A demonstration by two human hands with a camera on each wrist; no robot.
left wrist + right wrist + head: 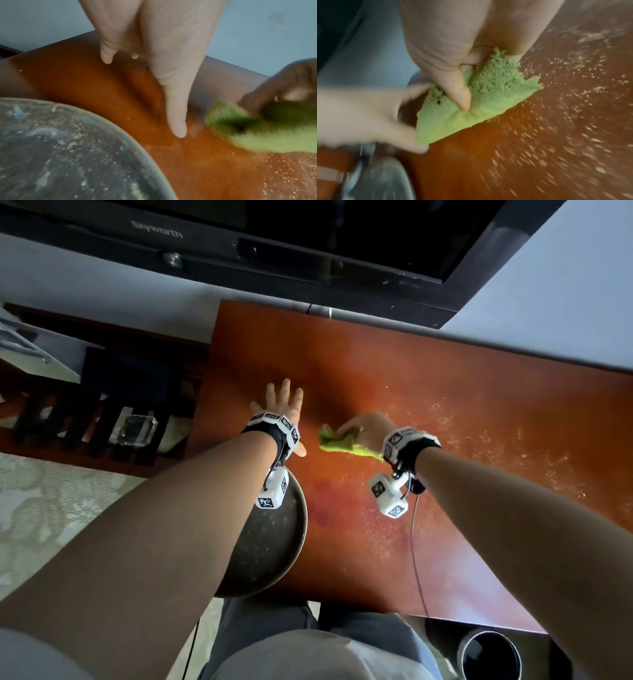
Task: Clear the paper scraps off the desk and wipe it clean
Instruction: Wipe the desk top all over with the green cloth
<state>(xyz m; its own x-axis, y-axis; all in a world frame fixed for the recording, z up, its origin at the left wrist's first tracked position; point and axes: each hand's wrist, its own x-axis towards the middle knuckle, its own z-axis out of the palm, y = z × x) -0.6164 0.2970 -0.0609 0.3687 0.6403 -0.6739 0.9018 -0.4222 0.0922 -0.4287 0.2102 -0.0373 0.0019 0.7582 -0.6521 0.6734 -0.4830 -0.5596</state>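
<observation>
My left hand (281,405) lies spread flat on the worktop (445,378); just beside it my right hand (368,429) grips the green cloth (337,440)

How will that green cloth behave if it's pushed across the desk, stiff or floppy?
Probably floppy: the cloth is bunched and creased under the right hand. Its fuzzy pile likely drags rather than slides on the desk, catching the crumbs. Looks light, so it needs downward pressure.
</observation>
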